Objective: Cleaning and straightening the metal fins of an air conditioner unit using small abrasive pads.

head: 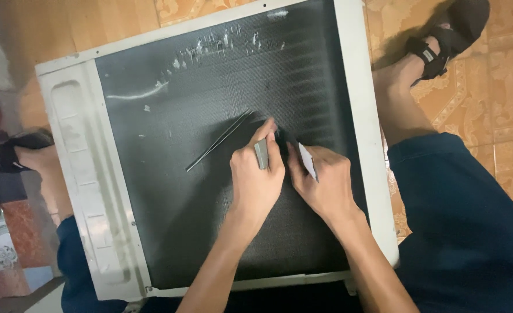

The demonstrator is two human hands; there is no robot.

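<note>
Finned black coil panel (210, 191), left hand (256, 179) pinching grey strip (261, 153), right hand (326, 185) gripping white card (307, 160)

On the condenser coil (210, 191), long tweezers (218, 141) lie just beside my left hand (256, 177), blocking that side; the coil's near left stretch lies bare; my right hand (320, 179) crowds its right.
</note>
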